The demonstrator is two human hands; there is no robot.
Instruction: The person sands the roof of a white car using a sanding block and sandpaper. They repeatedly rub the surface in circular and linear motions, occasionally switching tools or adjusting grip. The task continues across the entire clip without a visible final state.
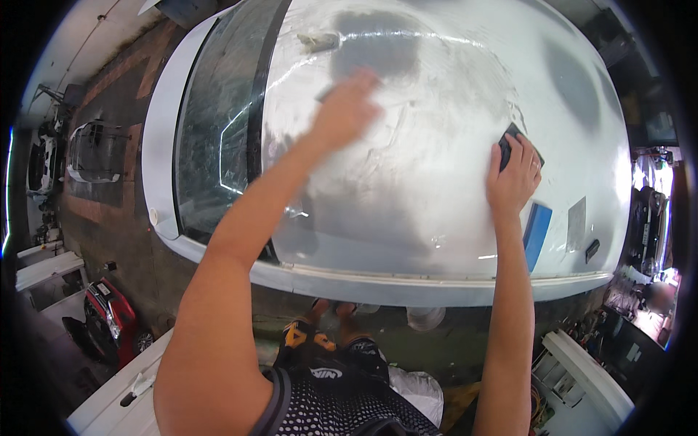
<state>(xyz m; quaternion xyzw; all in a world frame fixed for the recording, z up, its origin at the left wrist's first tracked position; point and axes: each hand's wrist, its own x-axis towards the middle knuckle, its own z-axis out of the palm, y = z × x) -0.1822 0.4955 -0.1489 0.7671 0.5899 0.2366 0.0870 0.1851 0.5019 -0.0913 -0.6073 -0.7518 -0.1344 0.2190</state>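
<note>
The white car panel (451,131) spans the area in front of you, bordered on your left by dark glass (218,131). Your left hand (349,109) is blurred over the panel; its opening and any grip cannot be determined. Your right hand (515,174) is partly curled, fingers over the dark pad (503,151), which rests on the panel's right side. Keep the pad flat, apply even pressure and overlap strokes. Avoid catching the blue block (536,236), grey sheet (576,224) and small dark piece (592,251) beside your right forearm.
</note>
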